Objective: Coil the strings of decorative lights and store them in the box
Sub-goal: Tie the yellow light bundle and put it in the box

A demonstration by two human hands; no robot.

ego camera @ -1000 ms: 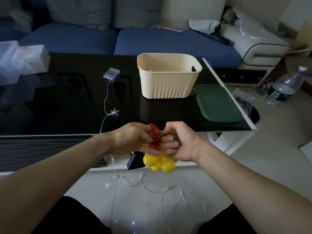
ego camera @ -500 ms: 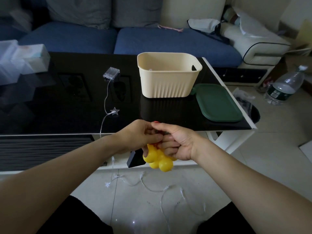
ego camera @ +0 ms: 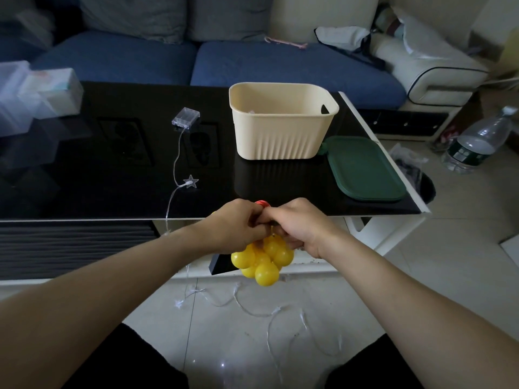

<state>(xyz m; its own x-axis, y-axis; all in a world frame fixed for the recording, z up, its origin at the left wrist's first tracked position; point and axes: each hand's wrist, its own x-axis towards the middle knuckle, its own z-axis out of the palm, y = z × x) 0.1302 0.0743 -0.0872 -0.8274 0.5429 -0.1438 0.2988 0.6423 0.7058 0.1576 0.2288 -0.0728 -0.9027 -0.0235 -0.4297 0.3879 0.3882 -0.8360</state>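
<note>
Head view: cluster of yellow ball lights [ego camera: 262, 259] hangs just off the table's [ego camera: 112, 192] near edge, below both fists. Looks light, hard-shelled, thin-wired; best held at the bunched red cord [ego camera: 261, 203]. Left hand [ego camera: 238, 227] and right hand [ego camera: 295, 224] touch knuckle to knuckle, clenched on that cord, forearms converging. Cream box [ego camera: 280, 130] sits toward the far right corner.

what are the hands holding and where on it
Both the left hand and right hand grip the bundled string of yellow ball lights at its top, by the red band; the balls hang free below.
</note>
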